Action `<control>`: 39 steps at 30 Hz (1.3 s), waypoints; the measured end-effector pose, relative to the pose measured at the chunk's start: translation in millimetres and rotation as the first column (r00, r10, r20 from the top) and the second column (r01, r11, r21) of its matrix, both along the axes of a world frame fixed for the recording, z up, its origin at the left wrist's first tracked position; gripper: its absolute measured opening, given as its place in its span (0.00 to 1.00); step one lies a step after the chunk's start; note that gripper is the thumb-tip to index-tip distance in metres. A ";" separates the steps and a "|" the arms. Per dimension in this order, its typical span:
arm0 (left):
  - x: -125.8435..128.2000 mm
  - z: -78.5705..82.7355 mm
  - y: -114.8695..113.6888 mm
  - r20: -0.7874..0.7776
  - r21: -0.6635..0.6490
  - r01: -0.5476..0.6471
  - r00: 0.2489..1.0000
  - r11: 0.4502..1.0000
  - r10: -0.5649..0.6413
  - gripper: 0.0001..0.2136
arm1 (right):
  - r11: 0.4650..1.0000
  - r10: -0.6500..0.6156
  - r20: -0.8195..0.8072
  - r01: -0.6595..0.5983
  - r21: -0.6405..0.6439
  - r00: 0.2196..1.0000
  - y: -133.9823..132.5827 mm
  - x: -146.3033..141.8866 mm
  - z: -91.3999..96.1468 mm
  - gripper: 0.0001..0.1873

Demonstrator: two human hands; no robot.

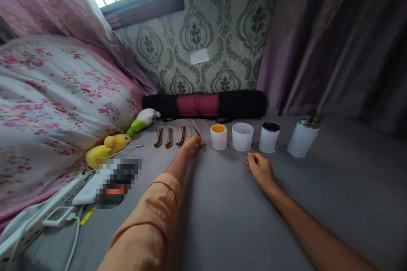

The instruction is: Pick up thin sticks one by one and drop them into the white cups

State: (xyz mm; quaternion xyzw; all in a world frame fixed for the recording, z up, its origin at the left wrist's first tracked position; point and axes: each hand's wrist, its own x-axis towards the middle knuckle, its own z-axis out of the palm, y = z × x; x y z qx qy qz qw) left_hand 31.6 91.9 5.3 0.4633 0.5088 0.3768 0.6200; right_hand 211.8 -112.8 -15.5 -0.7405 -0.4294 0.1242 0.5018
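Left hand (191, 145), peach sleeve, out over grey sheet (216, 220), fingers bunched; thin dark strip (197, 131) right at the fingertips, cannot tell if gripped or just touched. Left of it, three brown bundles (169, 138) in a row, separate, nearest one just beside the hand. Right hand (261, 171) curled closed, palm side hidden, nothing seen in it, on near side of the container row, between second and third. Row left to right, all white-wrapped, spaced apart: container with orange top (219, 140), pale container (243, 140), container with dark top (269, 140), jar with brown sticks (303, 140), sticks poking up blurred. Behind: black and maroon roll (197, 105) along patterned wall (195, 29). Left side: floral bedding (57, 101), white-green plush (143, 120), yellow plush (98, 155), power strip (41, 214) with cables, pixelated patch over something dark.
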 end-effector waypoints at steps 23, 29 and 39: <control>5.9 -5.0 -74.2 0.389 -0.002 -0.067 0.919 0.998 0.062 0.07 | 1.000 0.025 -0.018 -0.025 -0.001 1.000 -0.4 2.1 -2.6 0.20; 4.6 -8.6 -89.0 0.344 0.141 -0.046 0.939 0.989 -0.005 0.10 | 0.999 0.039 -0.029 -0.039 0.012 0.999 -1.5 -0.1 1.1 0.20; 1.0 -7.7 -105.5 0.212 0.344 -0.008 0.975 0.939 -0.069 0.20 | 0.997 0.071 -0.132 -0.067 0.039 0.989 -5.1 -1.9 4.0 0.19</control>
